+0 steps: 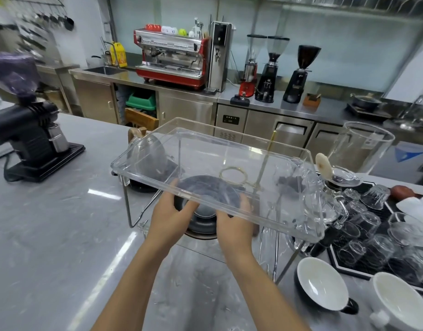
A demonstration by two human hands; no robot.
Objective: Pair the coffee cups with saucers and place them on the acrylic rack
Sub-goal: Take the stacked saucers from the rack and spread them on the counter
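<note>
The clear acrylic rack [301, 235] stands on thin metal legs in the middle of the counter. Both my hands reach under its front edge. My left hand [167, 215] and my right hand [234, 219] grip opposite sides of a black saucer [205, 193], seen through the acrylic. Directly beneath it sits a stack of dark saucers [203, 224]. A black coffee cup with a white inside [320, 283] lies tilted on the counter at the lower right. A white coffee cup [396, 304] sits beside it at the frame's corner.
A black tray of upturned glasses [373, 237] sits right of the rack, with a glass pot [325, 206] and a tall glass cylinder [363, 144] behind it. A black grinder [33, 139] stands at the left. A kettle [146, 151] is behind the rack.
</note>
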